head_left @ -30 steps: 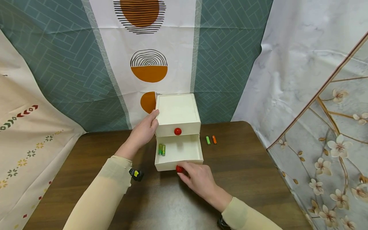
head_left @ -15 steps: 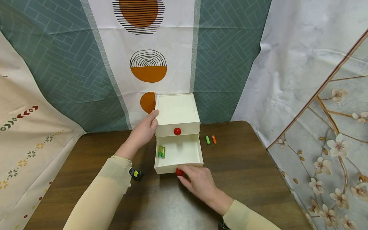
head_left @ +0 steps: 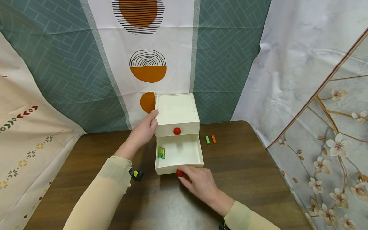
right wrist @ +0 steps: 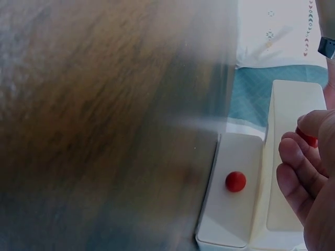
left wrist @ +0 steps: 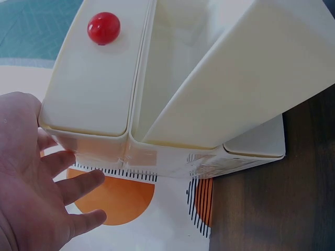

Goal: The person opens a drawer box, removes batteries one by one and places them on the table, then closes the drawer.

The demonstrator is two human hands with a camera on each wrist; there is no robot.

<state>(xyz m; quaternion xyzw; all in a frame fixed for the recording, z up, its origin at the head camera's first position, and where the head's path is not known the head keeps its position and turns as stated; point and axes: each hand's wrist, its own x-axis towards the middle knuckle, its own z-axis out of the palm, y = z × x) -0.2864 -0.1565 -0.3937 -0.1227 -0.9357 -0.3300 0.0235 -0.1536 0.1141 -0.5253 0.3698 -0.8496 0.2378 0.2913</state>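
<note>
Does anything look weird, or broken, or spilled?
Nothing looks broken or spilled. The only slightly odd bit: a light green battery and an orange battery lie loose on the table beside the white cabinet, while two green batteries sit inside its open drawer.

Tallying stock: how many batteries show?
4: two green batteries in the open drawer, a green one and an orange one on the table; closed drawers may hide more.

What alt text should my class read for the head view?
A person's right grip pinches the red knob of an open white drawer holding two green batteries. The left grip touches the cabinet. A green battery and an orange battery lie on the table at right.
</note>
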